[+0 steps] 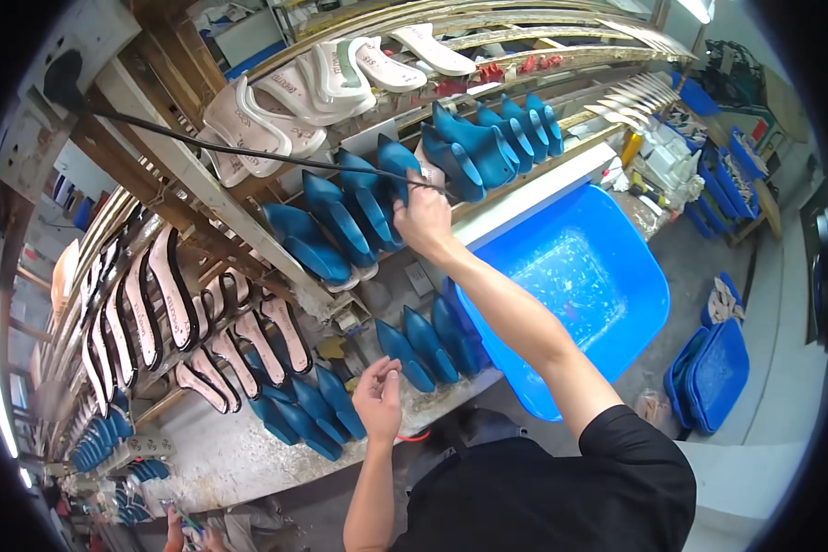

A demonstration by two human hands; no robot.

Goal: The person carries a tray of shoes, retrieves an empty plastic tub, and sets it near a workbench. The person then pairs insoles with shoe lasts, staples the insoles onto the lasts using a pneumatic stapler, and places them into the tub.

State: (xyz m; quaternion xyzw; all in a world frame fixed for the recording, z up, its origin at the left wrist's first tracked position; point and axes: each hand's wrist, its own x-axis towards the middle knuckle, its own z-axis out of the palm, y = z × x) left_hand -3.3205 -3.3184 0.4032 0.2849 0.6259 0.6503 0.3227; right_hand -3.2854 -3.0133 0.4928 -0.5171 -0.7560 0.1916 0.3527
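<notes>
My right arm reaches up to the shelf, where my right hand (pixel 423 219) is closed around the lower end of a blue shoe last (pixel 396 158); part of the grip is hidden. Beside these fingers a pale insole-like piece (pixel 430 169) shows between the lasts. A thin black cord (pixel 248 149) crosses in front of the shelf and passes over the hand. Lower down, my left hand (pixel 377 397) is held with fingers loosely bent and apart, nothing in it. Close to it, several blue shoe lasts (pixel 419 348) stand on the bench (pixel 207 465).
White moulded forms (pixel 340 74) line the upper shelf. Black-edged pale insoles (pixel 143 313) hang on the left rack. A big blue tub (pixel 607 276) stands right of my arm; smaller blue bins (pixel 716 377) sit beyond. At lower left another person's hands (pixel 193 535) hold a green tool.
</notes>
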